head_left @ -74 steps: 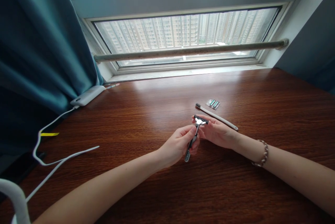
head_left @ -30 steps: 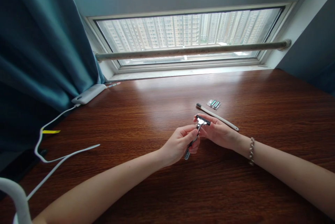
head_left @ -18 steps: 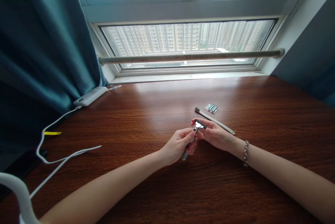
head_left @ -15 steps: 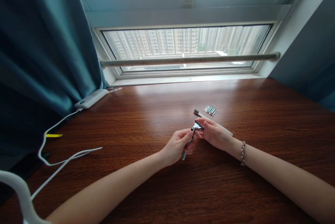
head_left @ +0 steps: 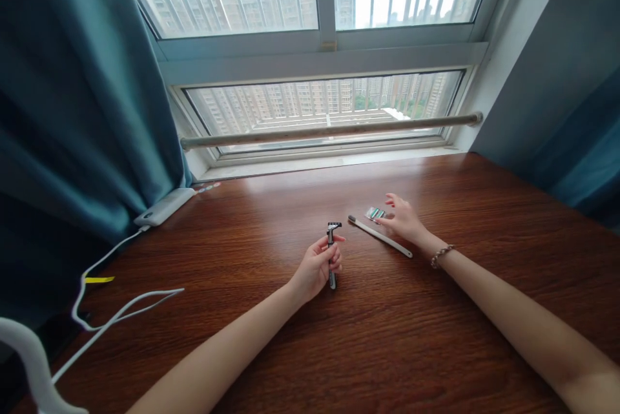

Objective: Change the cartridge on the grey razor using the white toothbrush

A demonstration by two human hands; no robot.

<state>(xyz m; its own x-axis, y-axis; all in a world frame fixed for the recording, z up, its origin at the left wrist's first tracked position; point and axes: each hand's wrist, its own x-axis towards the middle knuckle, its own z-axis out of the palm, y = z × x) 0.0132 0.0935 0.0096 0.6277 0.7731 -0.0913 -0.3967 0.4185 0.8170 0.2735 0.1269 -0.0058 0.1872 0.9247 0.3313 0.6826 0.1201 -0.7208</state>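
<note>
My left hand (head_left: 317,269) is closed round the handle of a razor (head_left: 332,239), whose head points up and away from me. Farther right, my right hand (head_left: 403,219) has its thumb and fingers apart. It is at the right end of a small clear pack of razor blade cartridges (head_left: 374,214) lying on the table, and the thumb covers part of the pack's near edge. Whether the thumb touches the pack I cannot tell. Between my hands a white toothbrush (head_left: 382,238) with a dark head lies slantwise on the wood.
A brown wooden table (head_left: 271,349) reaches to the window ledge. At the back left a white power strip (head_left: 165,206) lies against the blue curtain (head_left: 87,78). A white cable (head_left: 116,319) and a yellow strip (head_left: 99,280) are at the left. A curved white stand (head_left: 29,356) fills the lower left corner.
My right hand has left the razor head and moved to the cartridge pack, opening its fingers. My left hand keeps the razor, now more upright. The view has tilted up and shifted right.
</note>
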